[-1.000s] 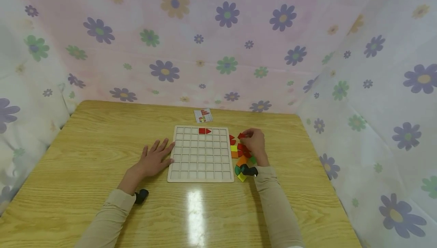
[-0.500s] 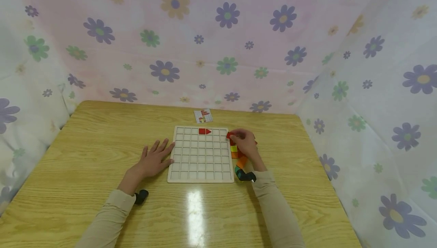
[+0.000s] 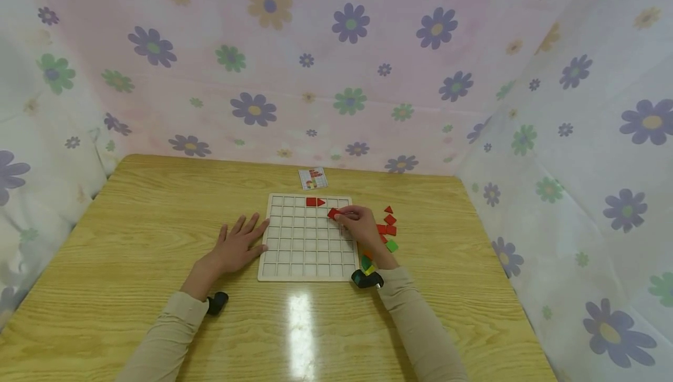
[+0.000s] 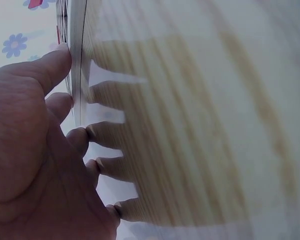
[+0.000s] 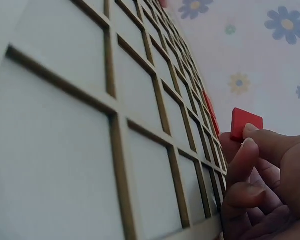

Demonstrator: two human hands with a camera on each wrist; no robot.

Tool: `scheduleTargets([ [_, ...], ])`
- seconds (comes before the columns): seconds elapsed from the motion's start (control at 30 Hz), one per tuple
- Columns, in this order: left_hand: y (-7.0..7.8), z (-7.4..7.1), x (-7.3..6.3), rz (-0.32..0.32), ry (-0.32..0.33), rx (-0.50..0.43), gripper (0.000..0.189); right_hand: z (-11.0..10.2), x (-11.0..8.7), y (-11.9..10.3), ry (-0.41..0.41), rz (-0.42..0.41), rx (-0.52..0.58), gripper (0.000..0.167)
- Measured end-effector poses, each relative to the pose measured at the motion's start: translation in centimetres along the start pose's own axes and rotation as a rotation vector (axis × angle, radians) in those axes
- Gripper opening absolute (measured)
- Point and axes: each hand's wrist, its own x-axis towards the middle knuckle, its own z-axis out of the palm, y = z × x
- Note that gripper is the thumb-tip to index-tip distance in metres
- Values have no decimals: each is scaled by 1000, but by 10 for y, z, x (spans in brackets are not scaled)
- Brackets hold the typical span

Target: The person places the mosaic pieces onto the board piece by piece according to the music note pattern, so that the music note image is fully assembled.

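My right hand pinches a red, square-looking tile between thumb and fingers over the upper right part of a wooden grid board. The same tile shows above the grid bars in the right wrist view. Two red pieces sit in the board's top row: a square tile and, right beside it, a triangle tile. With fingers spread, my left hand rests on the table at the board's left side. Its thumb touches the board's edge in the left wrist view.
Several loose tiles lie right of the board, among them a red triangle, a red square and a green tile; my right forearm partly covers others. Behind the board lies a small pattern card. Flowered cloth hangs around the table.
My right hand has carried the red tile leftward from the loose pieces to over the board, uncovering several tiles on the right. My left hand stays still.
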Motion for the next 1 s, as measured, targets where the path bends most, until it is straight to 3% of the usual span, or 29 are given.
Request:
scheduleTargets([
  [0.33, 1, -1, 0, -2, -3, 1, 65, 25, 1, -10, -13, -94, -77, 14],
  [0.57, 0, 1, 2, -1, -6, 6, 65, 36, 8, -13, 25, -100, -150, 12],
  [1.0, -1, 0, 1, 2, -3, -7, 65, 46, 14, -25, 21, -132, -226, 10],
])
